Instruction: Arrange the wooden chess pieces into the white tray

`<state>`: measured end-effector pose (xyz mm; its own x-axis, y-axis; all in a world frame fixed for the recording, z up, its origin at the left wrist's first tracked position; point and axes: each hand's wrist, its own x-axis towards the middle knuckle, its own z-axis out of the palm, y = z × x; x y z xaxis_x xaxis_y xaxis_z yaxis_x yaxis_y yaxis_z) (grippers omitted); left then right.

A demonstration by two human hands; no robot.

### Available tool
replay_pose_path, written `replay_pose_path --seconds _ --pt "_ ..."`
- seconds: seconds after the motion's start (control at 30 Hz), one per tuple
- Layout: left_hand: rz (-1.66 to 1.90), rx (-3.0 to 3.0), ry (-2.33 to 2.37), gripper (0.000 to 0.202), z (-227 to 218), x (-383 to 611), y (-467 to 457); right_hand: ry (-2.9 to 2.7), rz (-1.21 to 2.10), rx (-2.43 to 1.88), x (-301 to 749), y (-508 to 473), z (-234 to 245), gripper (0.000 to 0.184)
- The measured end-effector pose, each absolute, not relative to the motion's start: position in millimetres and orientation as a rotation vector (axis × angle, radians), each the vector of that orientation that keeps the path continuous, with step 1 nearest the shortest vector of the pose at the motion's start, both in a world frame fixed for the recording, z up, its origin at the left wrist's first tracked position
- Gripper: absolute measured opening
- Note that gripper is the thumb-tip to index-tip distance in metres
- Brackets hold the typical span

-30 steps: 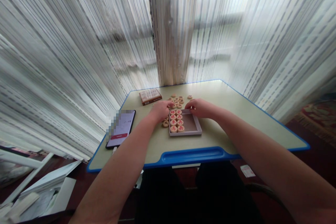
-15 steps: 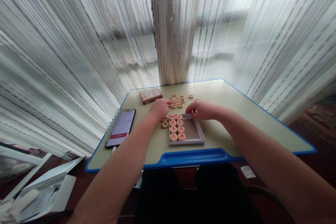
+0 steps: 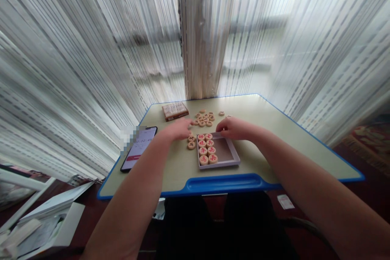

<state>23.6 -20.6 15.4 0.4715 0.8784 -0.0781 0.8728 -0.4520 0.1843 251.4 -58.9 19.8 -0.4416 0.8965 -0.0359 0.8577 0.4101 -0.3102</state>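
A shallow grey tray (image 3: 231, 158) lies on the desk and holds several round wooden chess pieces (image 3: 207, 148) with red characters in its left half. My right hand (image 3: 233, 128) rests at the tray's far edge, fingers curled together in a pinch; what they hold is hidden. My left hand (image 3: 178, 130) reaches forward to the left of the tray, fingers stretched toward loose pieces (image 3: 204, 118) scattered beyond it. Two more pieces (image 3: 191, 142) lie just left of the tray.
The desk (image 3: 274, 130) has a blue rim with a groove at the near edge. A phone (image 3: 138, 148) with a lit screen lies at the left, a small brown box (image 3: 174, 110) at the far left. Sheer curtains surround the desk. White cartons sit on the floor at lower left.
My left hand has slid left and a little nearer, off the loose pile, with fingers now stretched out. The right hand has stayed at the tray's far edge. The view has shifted slightly.
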Motion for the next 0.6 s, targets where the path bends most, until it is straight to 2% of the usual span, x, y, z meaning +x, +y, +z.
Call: replay_pose_path --seconds 0.13,0.37,0.43,0.6 --pt "-0.114 2.496 1.390 0.057 24.9 15.2 -22.7 -2.533 0.368 -1.550 251.7 -57.8 18.5 0.025" --pt "-0.398 2.405 1.217 0.096 36.7 3.3 -28.6 -2.534 0.352 -1.625 250.8 -61.2 23.8 0.025" --pt "-0.396 2.423 1.200 0.096 35.0 2.4 -26.7 -2.540 0.349 -1.626 250.6 -61.9 24.8 0.026" --pt "-0.316 2.406 1.229 0.080 29.2 2.4 -22.8 -2.556 0.326 -1.620 249.8 -62.6 25.0 0.025"
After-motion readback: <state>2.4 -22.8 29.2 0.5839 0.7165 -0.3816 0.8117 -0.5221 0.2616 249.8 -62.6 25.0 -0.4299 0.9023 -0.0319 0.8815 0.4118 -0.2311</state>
